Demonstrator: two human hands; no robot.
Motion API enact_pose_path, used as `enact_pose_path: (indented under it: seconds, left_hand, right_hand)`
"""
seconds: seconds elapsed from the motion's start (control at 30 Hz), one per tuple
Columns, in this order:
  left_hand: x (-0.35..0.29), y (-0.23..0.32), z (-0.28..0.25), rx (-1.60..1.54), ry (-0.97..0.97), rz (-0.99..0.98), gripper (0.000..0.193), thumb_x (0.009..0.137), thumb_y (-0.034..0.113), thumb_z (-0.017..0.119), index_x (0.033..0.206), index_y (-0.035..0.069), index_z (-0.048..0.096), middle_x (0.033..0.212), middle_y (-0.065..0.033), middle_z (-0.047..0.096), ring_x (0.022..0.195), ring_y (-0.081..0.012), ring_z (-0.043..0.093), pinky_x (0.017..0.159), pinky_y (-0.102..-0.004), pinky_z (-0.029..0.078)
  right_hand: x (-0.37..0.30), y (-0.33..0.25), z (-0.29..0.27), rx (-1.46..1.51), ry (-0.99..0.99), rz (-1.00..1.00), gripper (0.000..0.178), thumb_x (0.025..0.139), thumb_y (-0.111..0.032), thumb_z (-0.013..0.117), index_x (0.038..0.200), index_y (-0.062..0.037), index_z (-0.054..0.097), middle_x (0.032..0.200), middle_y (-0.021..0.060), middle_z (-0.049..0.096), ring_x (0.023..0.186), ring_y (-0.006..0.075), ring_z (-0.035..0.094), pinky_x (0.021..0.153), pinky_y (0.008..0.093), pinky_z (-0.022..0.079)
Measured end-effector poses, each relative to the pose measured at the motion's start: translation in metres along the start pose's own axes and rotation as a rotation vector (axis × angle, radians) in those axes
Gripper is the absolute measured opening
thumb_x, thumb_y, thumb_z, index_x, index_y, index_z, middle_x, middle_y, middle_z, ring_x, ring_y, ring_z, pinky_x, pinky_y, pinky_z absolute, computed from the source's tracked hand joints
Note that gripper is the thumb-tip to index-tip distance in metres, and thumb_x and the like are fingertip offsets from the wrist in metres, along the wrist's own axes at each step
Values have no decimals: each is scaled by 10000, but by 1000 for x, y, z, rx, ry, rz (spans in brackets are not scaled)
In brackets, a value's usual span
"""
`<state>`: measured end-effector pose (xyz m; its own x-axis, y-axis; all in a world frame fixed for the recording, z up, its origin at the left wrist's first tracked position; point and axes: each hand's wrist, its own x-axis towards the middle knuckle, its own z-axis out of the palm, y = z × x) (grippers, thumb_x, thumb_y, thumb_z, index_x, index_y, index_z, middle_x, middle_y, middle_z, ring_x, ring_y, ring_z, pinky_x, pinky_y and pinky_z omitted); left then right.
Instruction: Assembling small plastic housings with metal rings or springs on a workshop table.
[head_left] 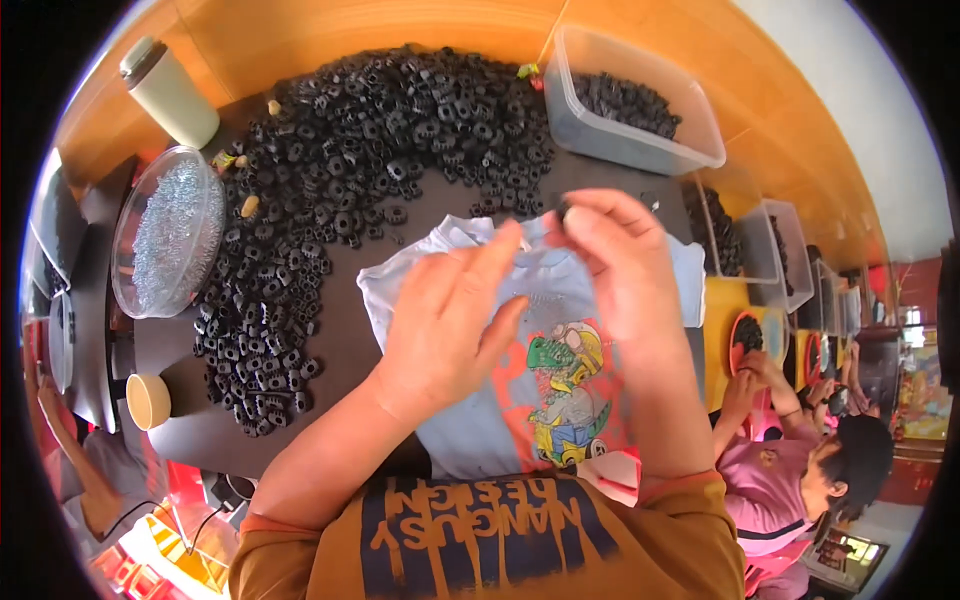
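Observation:
My right hand (625, 265) pinches a small black plastic part (561, 208) between thumb and fingertips, partly hidden by them. To its left, my left hand (440, 320) has its index finger stretched out and its thumb apart, with no held thing showing. Its fingertips are slightly blurred. Both hands are above a light blue shirt (465, 430) with a cartoon dinosaur print, spread at the near side of the table. Beyond them, a large pile of black plastic parts (400, 120) curves across the dark tabletop (345, 310).
At the left stand a clear bowl (122, 250) of small translucent bluish pieces, a beige cup (149, 402) and a pale green bottle (172, 95). A clear plastic bin (650, 150) with black parts sits far right. Past more bins, a person in pink (775, 480) works.

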<state>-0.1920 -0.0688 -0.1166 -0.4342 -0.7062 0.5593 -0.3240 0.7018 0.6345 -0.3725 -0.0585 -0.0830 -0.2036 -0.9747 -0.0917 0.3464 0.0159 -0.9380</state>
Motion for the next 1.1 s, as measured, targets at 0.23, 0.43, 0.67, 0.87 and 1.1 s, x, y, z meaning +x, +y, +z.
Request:
enact_pose_path:
  seconds: [0.23,0.43,0.67,0.87,1.1]
  left_hand:
    - [-12,9,2,-98,-98,376,346,667,108,607,1001,17,591,830,-49,568,755,-203,588,687,-327,433]
    - [-20,20,10,-100,-174,531,285,643,125,582,900,6,604,719,-26,471,629,-164,520,612,-284,422]
    - [-25,14,11,-91,-178,500,225,625,130,580,819,17,594,704,-24,452,618,-158,509,594,-274,406]
    - [-26,10,15,-129,-190,477,158,630,130,581,756,35,571,702,-28,449,616,-158,504,584,-277,394]
    - [-27,9,16,-123,-229,470,187,650,141,574,799,29,579,715,-31,464,631,-169,517,599,-287,405]
  right_hand:
    - [90,-81,-31,-760,401,-480,377,782,-226,702,1047,23,603,947,99,629,778,157,590,736,278,456]
    - [81,-17,33,-923,-24,-480,303,806,-232,693,1002,-10,633,922,62,637,790,116,582,691,261,474]
    - [63,57,90,-1196,-336,-391,196,759,-214,655,834,-34,644,745,103,620,704,287,601,634,388,478]
    - [72,68,89,-1388,-444,-493,210,745,-211,665,862,-37,650,834,108,604,807,294,591,698,393,484]
    - [67,62,88,-1351,-435,-478,187,742,-171,667,876,-45,635,813,107,613,787,298,597,679,394,481]
